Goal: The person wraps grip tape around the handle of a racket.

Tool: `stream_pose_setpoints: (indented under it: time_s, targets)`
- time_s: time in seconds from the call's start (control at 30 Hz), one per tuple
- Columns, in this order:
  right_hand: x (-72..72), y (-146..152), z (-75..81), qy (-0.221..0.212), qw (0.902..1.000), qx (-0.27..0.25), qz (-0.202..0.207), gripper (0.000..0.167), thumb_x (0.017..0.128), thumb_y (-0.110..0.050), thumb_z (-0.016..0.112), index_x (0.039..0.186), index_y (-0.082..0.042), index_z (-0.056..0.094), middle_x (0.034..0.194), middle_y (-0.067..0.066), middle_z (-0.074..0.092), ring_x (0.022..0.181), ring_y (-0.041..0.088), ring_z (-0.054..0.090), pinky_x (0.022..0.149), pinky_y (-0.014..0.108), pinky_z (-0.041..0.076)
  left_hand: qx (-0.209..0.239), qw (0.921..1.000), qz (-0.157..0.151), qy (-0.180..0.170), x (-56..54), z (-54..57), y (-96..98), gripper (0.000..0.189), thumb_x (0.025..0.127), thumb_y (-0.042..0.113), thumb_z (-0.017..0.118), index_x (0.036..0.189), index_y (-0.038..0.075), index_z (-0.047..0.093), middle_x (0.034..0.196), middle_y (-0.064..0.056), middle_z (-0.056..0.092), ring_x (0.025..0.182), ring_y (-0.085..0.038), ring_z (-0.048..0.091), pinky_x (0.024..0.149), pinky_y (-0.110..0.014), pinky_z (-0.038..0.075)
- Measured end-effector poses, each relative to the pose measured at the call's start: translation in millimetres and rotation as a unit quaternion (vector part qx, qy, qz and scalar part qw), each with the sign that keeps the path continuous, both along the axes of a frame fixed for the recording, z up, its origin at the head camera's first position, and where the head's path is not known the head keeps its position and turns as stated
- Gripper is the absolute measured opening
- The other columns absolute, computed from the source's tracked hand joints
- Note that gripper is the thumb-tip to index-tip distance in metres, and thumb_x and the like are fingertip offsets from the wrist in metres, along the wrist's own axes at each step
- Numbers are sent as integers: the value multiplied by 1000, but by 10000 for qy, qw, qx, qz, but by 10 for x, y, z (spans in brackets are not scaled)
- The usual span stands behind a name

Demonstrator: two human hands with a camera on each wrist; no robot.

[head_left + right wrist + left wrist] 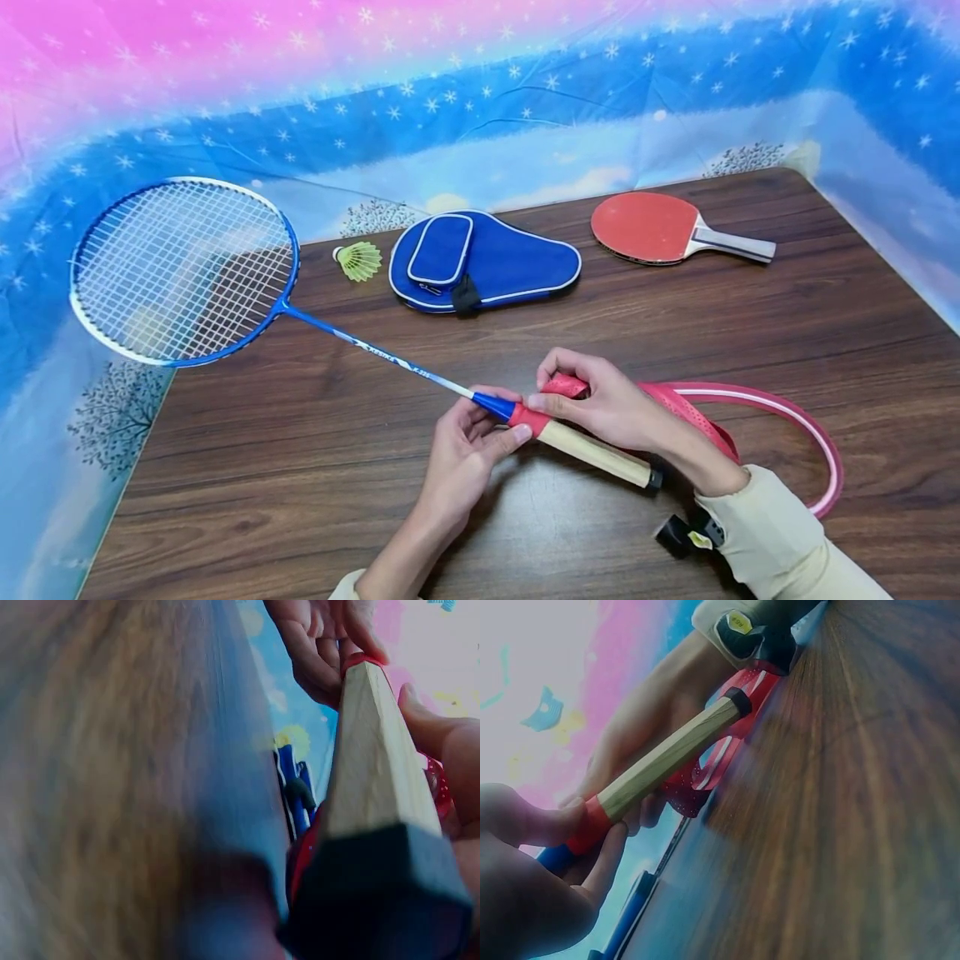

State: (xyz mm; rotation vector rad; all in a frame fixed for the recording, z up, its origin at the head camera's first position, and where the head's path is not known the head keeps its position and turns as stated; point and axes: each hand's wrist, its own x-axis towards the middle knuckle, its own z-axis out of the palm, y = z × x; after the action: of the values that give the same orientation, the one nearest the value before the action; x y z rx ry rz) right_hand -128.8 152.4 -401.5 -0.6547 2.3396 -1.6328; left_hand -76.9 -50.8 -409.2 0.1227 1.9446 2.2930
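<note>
A blue and white badminton racket (390,357) slants across the table, its strung head at the left. My left hand (461,458) grips it at the top of the handle, thumb on a short red wrapped band. Below that band the wooden handle (592,454) is bare down to its black end cap (739,700). My right hand (607,404) pinches the red perforated grip tape (566,385) beside the band. From there the tape's loose length (813,433) passes behind the right wrist and curves over the table at the right, showing a white stripe.
A yellow-green shuttlecock (358,261), a blue zipped paddle case (517,254) and a red table tennis paddle (648,229) lie along the back of the dark wooden table (262,483). Printed cloth (495,92) hangs behind. A black wrist camera (678,535) sits at the right sleeve.
</note>
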Motion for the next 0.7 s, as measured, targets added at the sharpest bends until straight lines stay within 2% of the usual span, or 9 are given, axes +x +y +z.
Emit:
stream_pose_setpoints:
  time_s: [0.17, 0.33, 0.57, 0.7]
  targets:
    - [-23, 52, 19, 299, 9983, 397, 295, 13, 92, -39, 69, 87, -28, 65, 74, -3, 56, 70, 14, 52, 61, 28, 41, -104, 9999, 94, 32, -10, -1, -14, 38, 81, -7, 74, 116, -1, 59, 111, -17, 65, 99, -27, 63, 85, -33, 54]
    - [-23, 72, 34, 383, 9972, 154, 616, 12, 92, -27, 71, 84, -24, 63, 76, -3, 54, 69, 15, 50, 57, 28, 38, -116, 9999, 22, 19, -16, -4, -21, 37, 81, -5, 74, 115, 0, 60, 111, -17, 64, 100, -27, 63, 84, -33, 54]
    - [-8, 19, -9, 920, 9950, 355, 186, 10, 89, -27, 75, 86, -28, 65, 83, -6, 55, 75, 16, 51, 60, 31, 38, -54, 10000, -14, -72, -9, 0, -10, 38, 83, -7, 72, 118, -2, 57, 111, -16, 63, 99, -25, 63, 83, -32, 55]
    - [5, -6, -17, 901, 9948, 472, 65, 10, 89, -31, 74, 86, -30, 64, 83, -8, 56, 76, 13, 53, 62, 30, 42, -17, 10000, 35, -61, -13, -13, -7, 38, 83, -8, 71, 118, -3, 57, 112, -17, 64, 100, -25, 63, 84, -32, 54]
